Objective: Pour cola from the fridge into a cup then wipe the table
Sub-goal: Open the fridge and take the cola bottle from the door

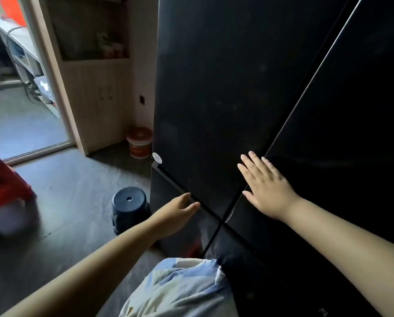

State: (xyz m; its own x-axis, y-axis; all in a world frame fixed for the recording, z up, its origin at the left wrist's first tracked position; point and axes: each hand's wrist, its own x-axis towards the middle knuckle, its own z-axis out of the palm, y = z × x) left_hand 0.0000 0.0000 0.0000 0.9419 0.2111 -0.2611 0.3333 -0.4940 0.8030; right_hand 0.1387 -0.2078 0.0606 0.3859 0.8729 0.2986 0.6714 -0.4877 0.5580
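Room: dim interior with a dark grey floor (pixel 65 202). A doorway (pixel 19 110) at left opens onto a brighter space.

Item 1. Fridge (pixel 214 88): black, glossy, four doors, all closed. It stands right in front of the person and fills the right half of the view. A round white sticker (pixel 157 157) sits at the lower left corner of the upper left door.

Item 2. Left hand (pixel 175 216): reaches to the horizontal seam under the upper left door. Grip loose, fingers nearly straight and close together, tips at the seam, nothing held.

Item 3. Right hand (pixel 264 186): palm flat on the upper right door, just beside the vertical seam. Grip spread, fingers straight and fanned.

Item 4. Dark blue stool (pixel 129 202): on the floor, against the fridge's left side.

Item 5. White and orange bucket (pixel 139 143): on the floor in the corner beyond the stool.

Item 6. Wooden cabinet (pixel 95 88): between bucket and doorway, with an open shelf above.

Item 7. Red stool (pixel 3 186): far left, blurred.

Item 8. Pale blue patterned clothing (pixel 180 289): bottom centre.
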